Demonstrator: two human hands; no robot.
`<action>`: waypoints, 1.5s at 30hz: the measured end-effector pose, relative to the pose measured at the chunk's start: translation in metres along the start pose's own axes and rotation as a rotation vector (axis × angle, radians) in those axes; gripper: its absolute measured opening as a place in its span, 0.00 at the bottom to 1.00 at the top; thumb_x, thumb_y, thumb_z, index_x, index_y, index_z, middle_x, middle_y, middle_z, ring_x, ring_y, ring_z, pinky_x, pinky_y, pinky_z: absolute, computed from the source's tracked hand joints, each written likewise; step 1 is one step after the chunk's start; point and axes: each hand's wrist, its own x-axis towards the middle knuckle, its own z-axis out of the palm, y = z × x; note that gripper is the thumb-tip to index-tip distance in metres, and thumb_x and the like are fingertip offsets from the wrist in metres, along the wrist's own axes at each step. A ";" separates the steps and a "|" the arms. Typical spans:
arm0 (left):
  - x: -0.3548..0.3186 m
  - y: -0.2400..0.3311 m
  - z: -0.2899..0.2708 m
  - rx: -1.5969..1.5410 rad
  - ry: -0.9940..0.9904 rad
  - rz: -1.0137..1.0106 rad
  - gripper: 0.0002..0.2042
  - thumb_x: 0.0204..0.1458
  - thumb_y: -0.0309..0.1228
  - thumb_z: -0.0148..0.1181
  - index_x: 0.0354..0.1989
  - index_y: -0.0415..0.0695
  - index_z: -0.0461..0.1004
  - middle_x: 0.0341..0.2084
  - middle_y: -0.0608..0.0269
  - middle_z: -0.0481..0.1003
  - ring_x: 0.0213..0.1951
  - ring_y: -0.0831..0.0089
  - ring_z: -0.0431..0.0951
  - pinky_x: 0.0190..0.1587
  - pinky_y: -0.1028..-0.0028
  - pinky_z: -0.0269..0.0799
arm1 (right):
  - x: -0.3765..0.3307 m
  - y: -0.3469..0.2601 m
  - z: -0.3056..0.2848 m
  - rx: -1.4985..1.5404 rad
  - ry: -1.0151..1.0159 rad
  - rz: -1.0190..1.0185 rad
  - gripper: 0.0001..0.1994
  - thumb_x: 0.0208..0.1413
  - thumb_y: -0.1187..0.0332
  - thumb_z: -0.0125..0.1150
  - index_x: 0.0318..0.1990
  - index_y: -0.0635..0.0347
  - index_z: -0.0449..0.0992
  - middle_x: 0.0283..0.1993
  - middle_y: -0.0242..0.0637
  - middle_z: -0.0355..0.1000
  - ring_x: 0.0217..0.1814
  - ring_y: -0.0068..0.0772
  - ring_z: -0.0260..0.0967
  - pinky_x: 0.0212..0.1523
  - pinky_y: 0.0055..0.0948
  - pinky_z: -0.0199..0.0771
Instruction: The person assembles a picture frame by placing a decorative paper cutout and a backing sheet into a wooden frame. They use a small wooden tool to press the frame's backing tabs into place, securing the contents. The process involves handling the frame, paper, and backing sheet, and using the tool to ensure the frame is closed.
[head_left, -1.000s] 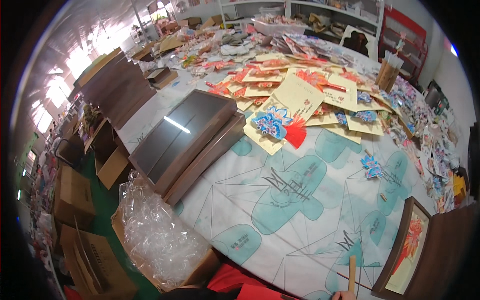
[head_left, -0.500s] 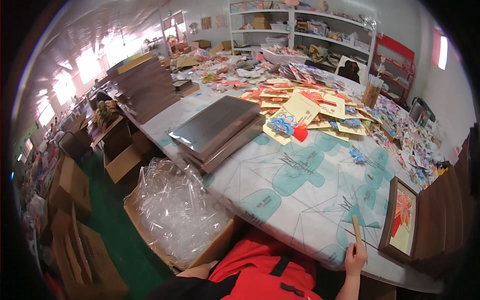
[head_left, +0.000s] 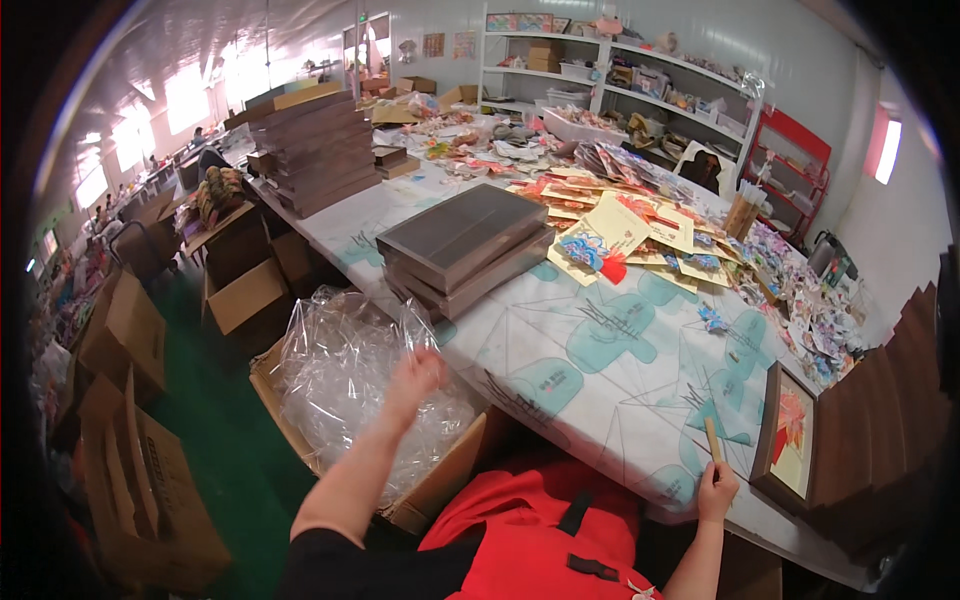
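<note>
My left hand (head_left: 420,372) is over the cardboard box, its fingers closed on a piece of clear plastic film (head_left: 415,322) that stands up beside the table edge. More crumpled clear film (head_left: 350,420) fills the cardboard box (head_left: 478,448). At the table's near right edge, my right hand (head_left: 717,490) grips a flat wooden stick (head_left: 711,438), its upper end pointing away from me. Just right of that hand, a brown picture frame (head_left: 768,440) holding a red flower piece on cream card (head_left: 790,425) leans against a row of brown frames (head_left: 865,435).
Two stacked flat brown frames (head_left: 465,240) lie at the table's left edge, with a taller stack (head_left: 315,150) behind. Cream cards with red and blue flowers (head_left: 615,225) are heaped farther back. A small blue flower (head_left: 713,319) lies on the patterned tablecloth (head_left: 560,340). Open cartons (head_left: 245,295) stand left.
My left hand has come into view and reached into the box of clear film, where a piece now rises. My right hand keeps the wooden stick. The whole view has shifted slightly.
</note>
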 end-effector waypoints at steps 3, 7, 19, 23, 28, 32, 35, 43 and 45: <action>0.090 0.018 -0.022 -0.073 0.380 -0.059 0.23 0.53 0.40 0.58 0.51 0.38 0.63 0.37 0.61 0.69 0.35 0.74 0.71 0.36 0.72 0.70 | 0.000 -0.006 0.000 0.016 0.019 -0.005 0.08 0.52 0.74 0.56 0.23 0.66 0.68 0.20 0.45 0.66 0.20 0.43 0.65 0.23 0.35 0.62; 0.180 0.029 -0.017 0.082 0.484 -0.323 0.43 0.44 0.53 0.64 0.60 0.32 0.57 0.50 0.48 0.64 0.43 0.62 0.71 0.40 0.65 0.72 | -0.001 -0.004 -0.002 -0.013 0.035 -0.004 0.08 0.52 0.74 0.56 0.23 0.67 0.68 0.20 0.46 0.66 0.20 0.43 0.64 0.23 0.35 0.61; 0.203 0.047 -0.038 0.101 0.513 -0.444 0.11 0.41 0.36 0.63 0.30 0.44 0.74 0.22 0.64 0.73 0.24 0.69 0.72 0.26 0.67 0.64 | -0.001 -0.012 -0.002 0.030 0.075 0.043 0.06 0.51 0.74 0.57 0.25 0.66 0.68 0.22 0.47 0.65 0.22 0.49 0.65 0.24 0.39 0.62; 0.213 0.040 -0.036 0.033 0.660 -0.487 0.17 0.42 0.43 0.67 0.37 0.47 0.75 0.27 0.65 0.74 0.27 0.68 0.73 0.31 0.63 0.65 | 0.001 -0.013 -0.006 0.032 0.072 0.058 0.06 0.50 0.75 0.57 0.24 0.65 0.68 0.21 0.46 0.65 0.22 0.49 0.65 0.24 0.39 0.63; 0.249 0.016 -0.096 -0.133 0.640 -0.413 0.18 0.43 0.46 0.67 0.39 0.51 0.76 0.36 0.65 0.72 0.39 0.66 0.71 0.39 0.61 0.68 | 0.001 -0.014 -0.005 0.039 0.089 0.048 0.06 0.49 0.75 0.58 0.24 0.64 0.68 0.21 0.46 0.66 0.23 0.50 0.66 0.24 0.41 0.63; 0.272 0.013 -0.098 0.015 0.611 -0.531 0.14 0.44 0.49 0.62 0.36 0.59 0.76 0.34 0.68 0.72 0.36 0.69 0.69 0.34 0.67 0.62 | -0.001 -0.009 -0.009 -0.008 0.132 0.039 0.06 0.48 0.74 0.58 0.24 0.63 0.69 0.21 0.46 0.66 0.24 0.50 0.67 0.25 0.42 0.64; 0.275 0.009 -0.130 -0.010 0.659 -0.491 0.10 0.42 0.44 0.63 0.30 0.56 0.75 0.26 0.68 0.69 0.27 0.72 0.66 0.23 0.71 0.59 | 0.000 -0.013 -0.004 -0.001 0.108 0.059 0.06 0.48 0.74 0.59 0.24 0.62 0.69 0.21 0.45 0.67 0.24 0.49 0.67 0.25 0.41 0.65; 0.274 0.026 -0.134 -0.088 0.612 -0.580 0.11 0.41 0.45 0.68 0.23 0.55 0.74 0.20 0.73 0.70 0.20 0.78 0.69 0.21 0.78 0.60 | 0.002 -0.013 -0.007 -0.012 0.111 0.057 0.09 0.48 0.72 0.60 0.21 0.60 0.67 0.21 0.41 0.66 0.24 0.46 0.68 0.25 0.39 0.67; 0.279 0.024 -0.136 -0.132 0.630 -0.618 0.12 0.40 0.44 0.70 0.23 0.54 0.74 0.22 0.72 0.71 0.21 0.75 0.69 0.23 0.78 0.61 | 0.002 -0.013 -0.008 -0.017 0.109 0.049 0.08 0.48 0.71 0.60 0.21 0.60 0.67 0.21 0.41 0.66 0.24 0.46 0.68 0.25 0.39 0.67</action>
